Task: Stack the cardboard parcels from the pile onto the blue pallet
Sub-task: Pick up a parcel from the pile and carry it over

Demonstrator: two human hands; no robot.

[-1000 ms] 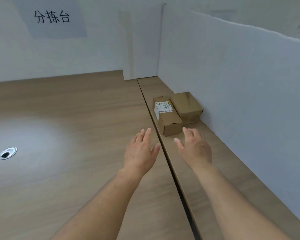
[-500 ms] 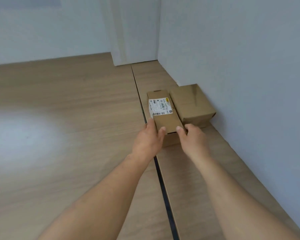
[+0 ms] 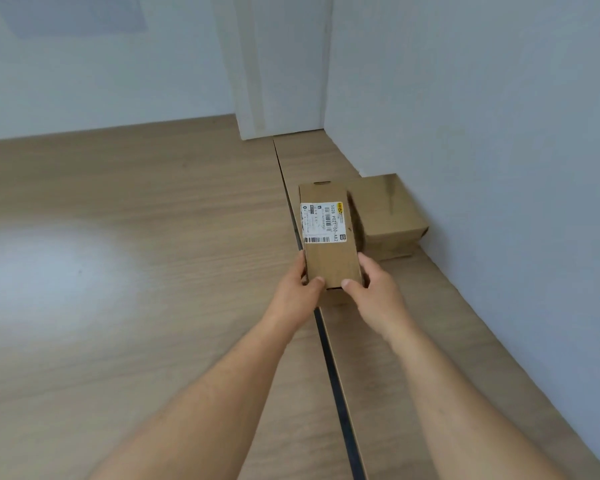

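Note:
A long cardboard parcel (image 3: 329, 258) with a white shipping label on top lies over the gap between two wooden table tops. My left hand (image 3: 297, 289) grips its near left corner, thumb on top. My right hand (image 3: 373, 292) grips its near right corner, thumb on top too. A second, plain cardboard parcel (image 3: 385, 213) sits just to its right, against the white wall. No blue pallet shows in this view.
The wooden table top (image 3: 136, 271) spreads wide to the left, with a dark gap (image 3: 333, 375) running toward me. A white partition wall (image 3: 482, 168) bounds the right side and another stands at the back.
Both hands went from reaching, open, above the table to gripping the labelled parcel's near end. The view has moved closer to the parcels.

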